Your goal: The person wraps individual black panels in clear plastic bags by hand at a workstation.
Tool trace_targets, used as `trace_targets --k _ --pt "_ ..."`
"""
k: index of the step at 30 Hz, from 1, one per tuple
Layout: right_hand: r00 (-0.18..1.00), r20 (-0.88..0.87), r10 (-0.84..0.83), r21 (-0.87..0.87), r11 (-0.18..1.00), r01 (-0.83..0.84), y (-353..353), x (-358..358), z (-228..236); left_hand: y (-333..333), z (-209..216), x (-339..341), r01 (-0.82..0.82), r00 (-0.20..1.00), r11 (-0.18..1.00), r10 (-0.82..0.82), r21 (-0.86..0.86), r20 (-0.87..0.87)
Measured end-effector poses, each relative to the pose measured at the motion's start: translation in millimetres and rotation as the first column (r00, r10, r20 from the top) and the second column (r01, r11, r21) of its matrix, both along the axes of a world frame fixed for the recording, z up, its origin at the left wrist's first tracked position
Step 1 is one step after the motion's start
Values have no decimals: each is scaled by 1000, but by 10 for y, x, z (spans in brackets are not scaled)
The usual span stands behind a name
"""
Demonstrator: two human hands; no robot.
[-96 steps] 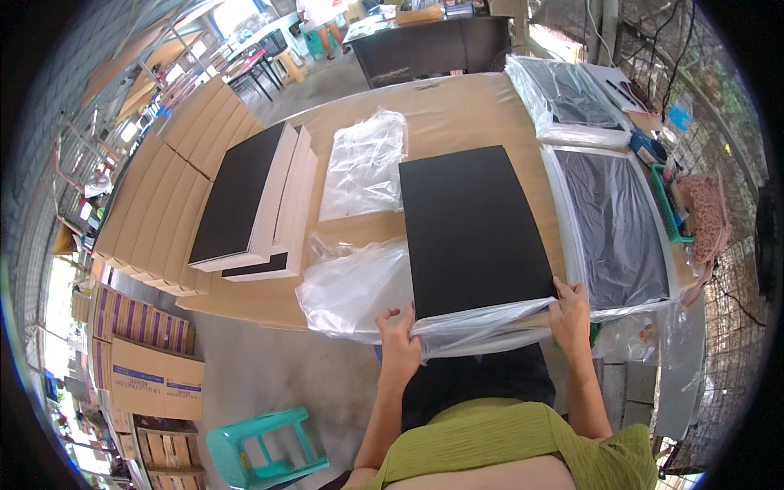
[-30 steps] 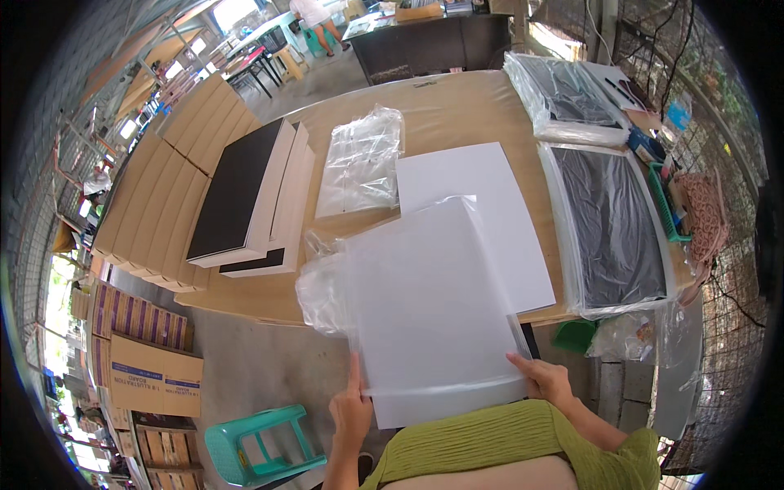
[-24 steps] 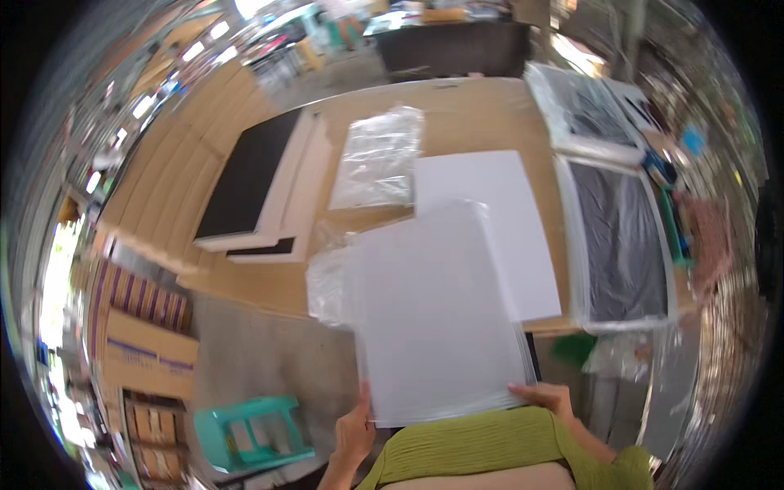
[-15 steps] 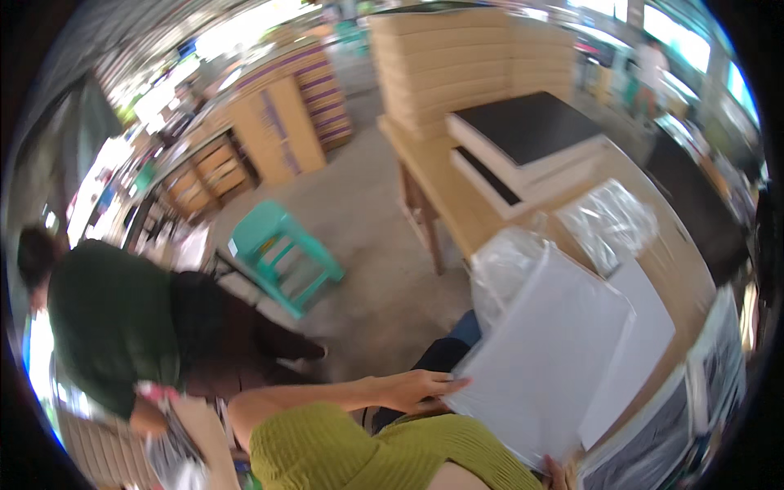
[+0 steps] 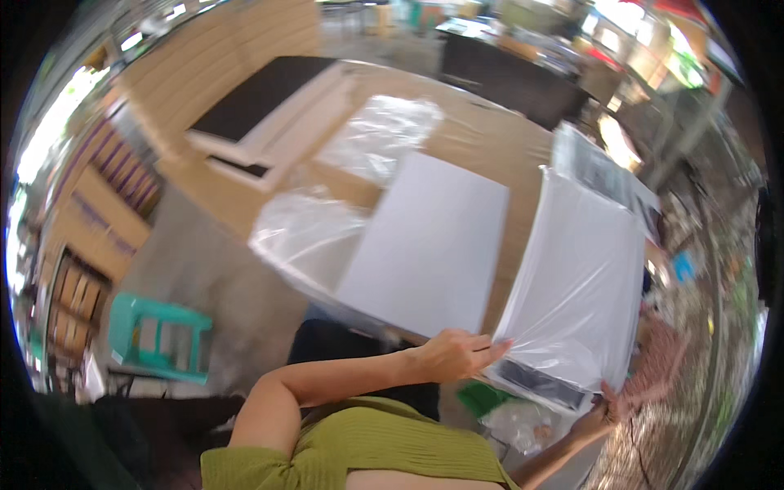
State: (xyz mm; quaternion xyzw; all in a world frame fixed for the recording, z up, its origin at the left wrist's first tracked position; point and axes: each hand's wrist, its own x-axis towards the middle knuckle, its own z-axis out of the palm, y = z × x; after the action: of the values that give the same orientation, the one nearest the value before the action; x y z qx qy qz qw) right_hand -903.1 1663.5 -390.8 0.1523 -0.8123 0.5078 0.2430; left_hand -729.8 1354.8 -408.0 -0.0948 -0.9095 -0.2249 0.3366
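A flat white panel wrapped in clear plastic lies at the right end of the table, over other wrapped sheets. My left hand is at its near left corner, fingertips on the plastic edge. At the near right corner, my right hand grips the edge, thumb on top. A dark strip shows through the plastic along the near end. Left of it, a bare white board lies on the table, partly over a clear plastic bag.
The brown-covered table also carries crumpled clear plastic and stacked white panels with a black top. Tall cardboard stacks stand behind. A green stool is on the floor at left. Clear plastic scraps lie below my hands.
My view and body have turned right. Both hands have carried the wrapped panel from above the white board to the pile at the table's right end.
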Motion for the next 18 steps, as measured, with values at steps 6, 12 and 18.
trace_targets --k 6,12,18 --pt "975 83 -208 -86 973 215 179 196 -258 262 -421 -380 194 980 981 -194 13 52" --pt "966 191 -173 -57 981 187 527 123 -692 427 -444 -354 166 986 984 -166 -71 1" --pt "953 172 -250 222 952 209 80 255 -538 268 -471 -202 92 995 980 -83 -178 53"
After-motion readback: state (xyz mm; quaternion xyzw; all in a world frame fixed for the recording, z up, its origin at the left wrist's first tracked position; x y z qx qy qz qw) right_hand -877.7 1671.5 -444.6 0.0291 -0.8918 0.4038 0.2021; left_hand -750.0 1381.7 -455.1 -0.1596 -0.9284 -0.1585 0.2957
